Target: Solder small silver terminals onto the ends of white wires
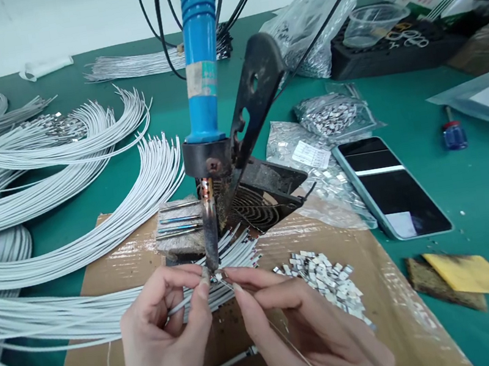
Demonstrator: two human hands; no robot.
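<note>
The left hand (167,340) has its thumb and forefinger pinched on a cable (181,305), its end right at the hot tip of the iron (203,112). The right hand (310,318) grasps a thin wire (295,348) between thumb and forefinger, feeding end aimed at the same spot. A small metal bit (217,277) sits there between the fingertips; whether it is joined to the cable yet, I cannot tell.

Just below the hands, another cable end (227,364) lies on the cardboard (397,301) with a small fitting on it. Under and behind the fingers a bundle (96,299) reaches in from the desk's left edge. Beside the right hand, toward the cardboard's right edge, a pile of clips (329,281) waits loose.

Farther out, toward the left of the desk (485,213), one bunch (62,128) shows metal at its ends, so some pieces look done. The nearer bunch (162,165) seems to have plain ends. With that pile and these cables, I judge this one joint under way and plenty left. Near the cardboard's right edge lie a phone (395,184) and a sponge (445,290).
</note>
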